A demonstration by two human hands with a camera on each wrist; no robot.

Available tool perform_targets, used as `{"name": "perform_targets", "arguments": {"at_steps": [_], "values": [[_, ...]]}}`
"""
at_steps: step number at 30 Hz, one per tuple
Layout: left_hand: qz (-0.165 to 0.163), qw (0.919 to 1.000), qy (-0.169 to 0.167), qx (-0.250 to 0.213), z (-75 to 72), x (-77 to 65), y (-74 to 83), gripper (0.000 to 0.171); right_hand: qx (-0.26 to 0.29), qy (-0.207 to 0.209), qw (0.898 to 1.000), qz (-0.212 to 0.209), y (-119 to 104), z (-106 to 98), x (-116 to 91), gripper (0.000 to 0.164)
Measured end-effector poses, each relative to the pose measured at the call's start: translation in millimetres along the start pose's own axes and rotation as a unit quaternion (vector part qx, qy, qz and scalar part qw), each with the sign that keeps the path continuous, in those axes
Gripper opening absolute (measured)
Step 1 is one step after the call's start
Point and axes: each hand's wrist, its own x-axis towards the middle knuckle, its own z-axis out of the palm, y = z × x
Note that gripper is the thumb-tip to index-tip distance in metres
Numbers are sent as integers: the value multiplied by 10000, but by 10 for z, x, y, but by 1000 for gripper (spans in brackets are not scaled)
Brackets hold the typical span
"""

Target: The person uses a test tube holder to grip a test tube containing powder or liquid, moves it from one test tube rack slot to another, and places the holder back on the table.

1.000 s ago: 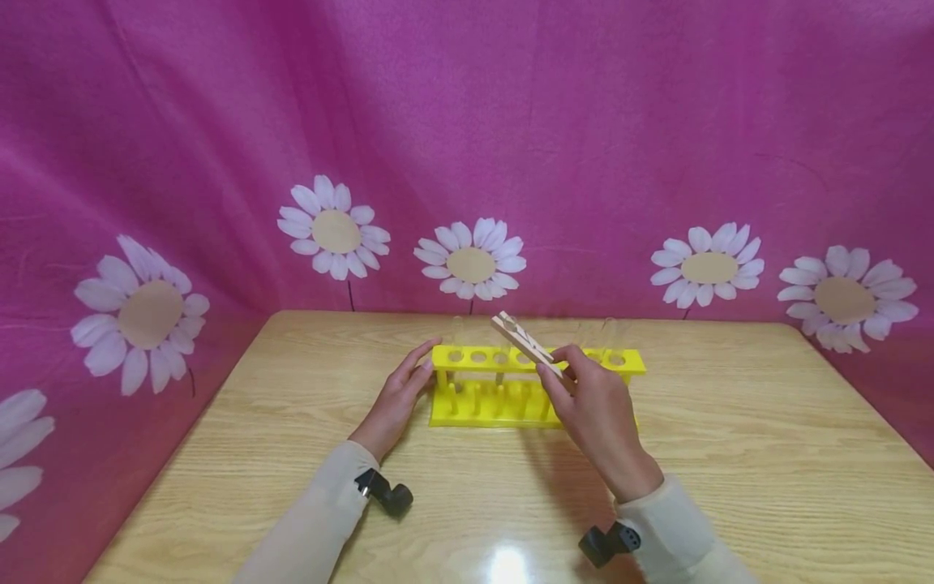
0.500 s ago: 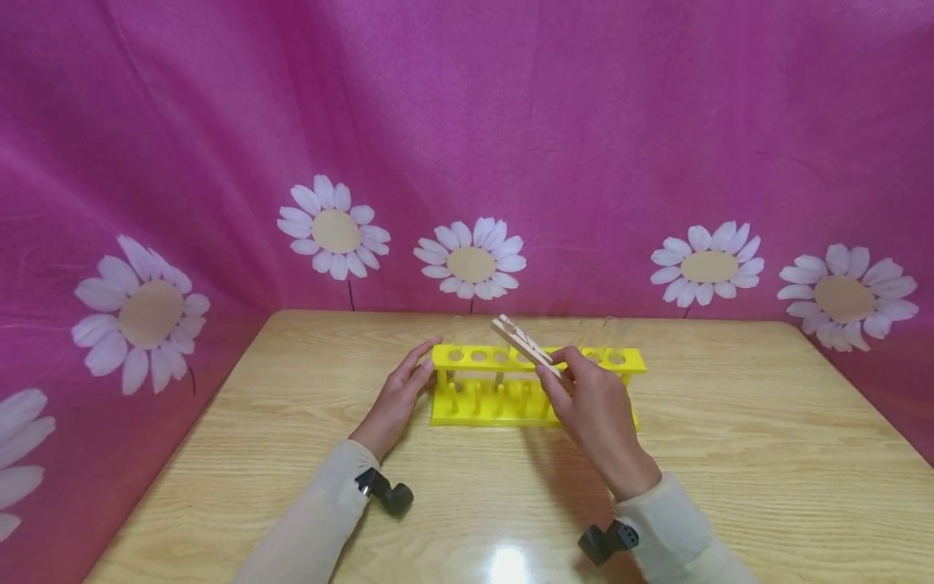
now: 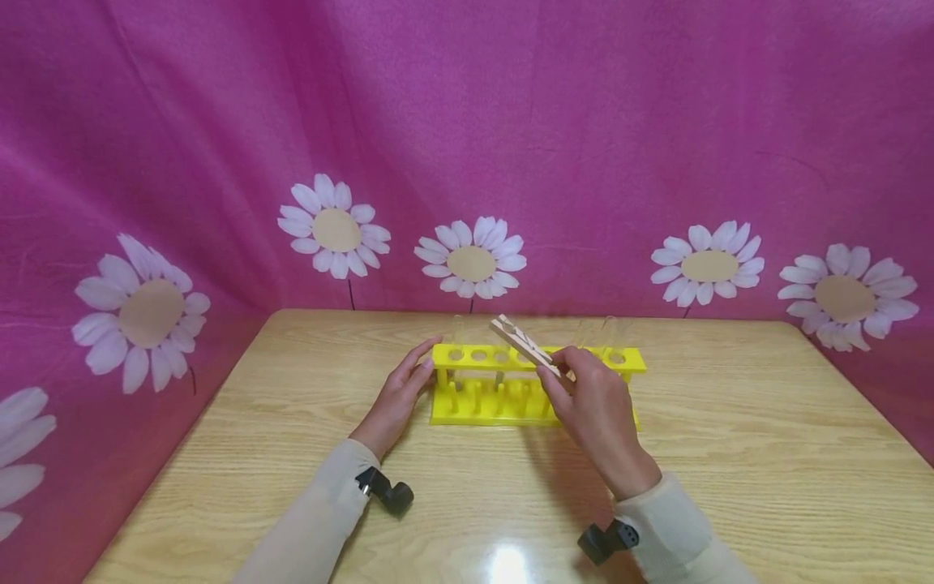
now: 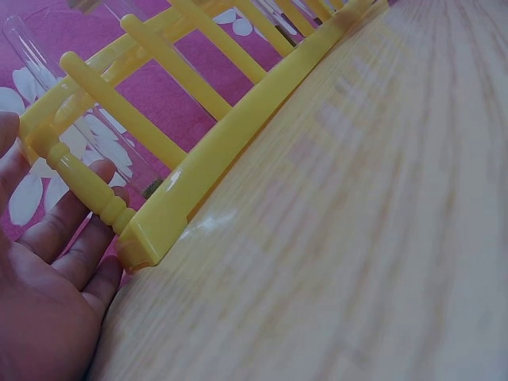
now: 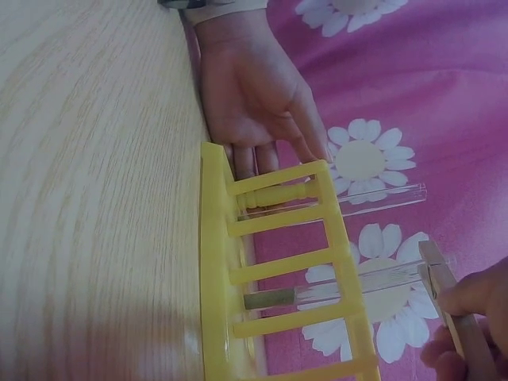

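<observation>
A wooden test tube clamp (image 3: 524,344) is pinched between the thumb and curled fingers of the right hand (image 3: 594,410), which holds it by its near end. The clamp slants up and to the far left, above the middle of a yellow test tube rack (image 3: 536,363). In the right wrist view, the clamp's far tip (image 5: 432,266) sits at the open end of a clear glass test tube (image 5: 361,284) that stands in one of the rack's holes; whether the tip actually grips the glass cannot be told. This tube has a dark greenish patch at its bottom. Another clear tube (image 5: 381,195) stands in a hole nearer the rack's left end.

The left hand (image 3: 397,397) lies open with fingers straight, its fingertips resting against the left end of the rack beside a turned corner post (image 4: 89,189). It holds nothing.

The rack stands on a light wooden table (image 3: 730,454), towards the far edge, its long side running left to right. Behind and around the table hangs a magenta cloth printed with white daisies (image 3: 470,259). Both forearms wear pale sleeves with small black wrist cameras (image 3: 390,493).
</observation>
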Motion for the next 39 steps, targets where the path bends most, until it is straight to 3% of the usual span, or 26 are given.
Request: {"name": "perform_targets", "arguments": {"at_steps": [39], "values": [[-95, 9999, 40, 98, 8, -4, 15, 48, 266, 191, 9992, -236, -15, -50, -5, 14]]}}
